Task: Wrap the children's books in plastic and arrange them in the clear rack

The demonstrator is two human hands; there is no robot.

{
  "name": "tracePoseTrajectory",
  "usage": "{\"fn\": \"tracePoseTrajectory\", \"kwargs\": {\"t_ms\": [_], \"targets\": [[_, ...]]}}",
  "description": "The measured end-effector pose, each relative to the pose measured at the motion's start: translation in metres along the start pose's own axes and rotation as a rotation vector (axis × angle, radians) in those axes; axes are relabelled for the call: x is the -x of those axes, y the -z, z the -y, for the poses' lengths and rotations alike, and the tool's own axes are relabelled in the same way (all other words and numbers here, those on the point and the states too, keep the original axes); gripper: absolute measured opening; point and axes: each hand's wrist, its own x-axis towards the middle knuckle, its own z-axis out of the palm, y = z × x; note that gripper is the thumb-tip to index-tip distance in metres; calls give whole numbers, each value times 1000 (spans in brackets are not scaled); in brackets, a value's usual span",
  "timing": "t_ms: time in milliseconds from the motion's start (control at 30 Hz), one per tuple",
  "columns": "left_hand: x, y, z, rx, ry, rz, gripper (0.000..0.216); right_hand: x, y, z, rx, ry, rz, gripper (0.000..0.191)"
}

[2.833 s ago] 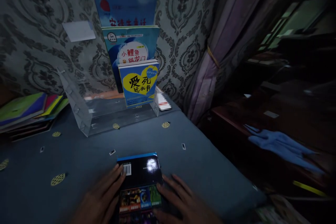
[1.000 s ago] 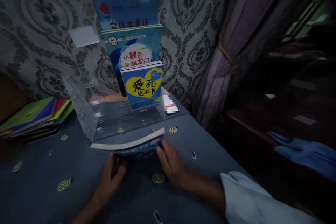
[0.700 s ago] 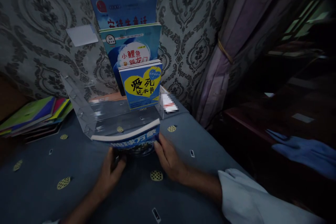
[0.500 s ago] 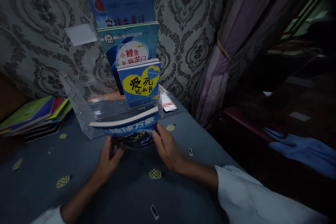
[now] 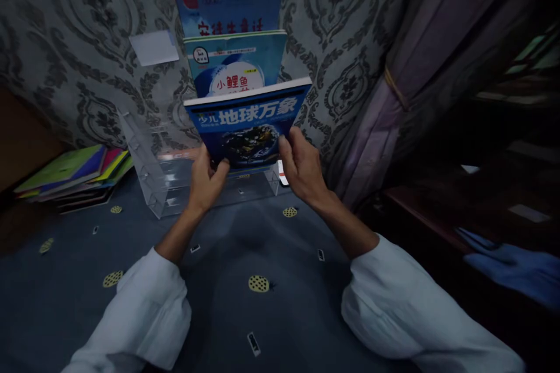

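The left hand (image 5: 205, 178) and right hand (image 5: 301, 166) each have a grip clamped on a lower corner of the blue book (image 5: 249, 128), held upright over the front of the clear rack (image 5: 149, 186) on the surface (image 5: 262, 245); it looks mid-placement, and the next move would call for a level, straight lowering into a slot.

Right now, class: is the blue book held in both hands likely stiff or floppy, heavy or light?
Probably somewhat floppy: the blue book shows a thin page block and a slightly bowed top edge. Likely light: the left hand and right hand hold it upright by its lower corners only.
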Motion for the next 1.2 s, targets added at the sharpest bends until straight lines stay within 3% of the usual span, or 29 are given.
{"fn": "tracePoseTrajectory", "kwargs": {"t_ms": [233,567,1200], "targets": [[12,-9,20,-5,75,3,31,-1,-3,-27,12,-62,204,36],[22,-7,30,-136,79,17,24,-6,5,-36,101,-53,386,23],[29,-11,31,-359,124,114,21,-9,10,-48,249,-100,547,25]]}}
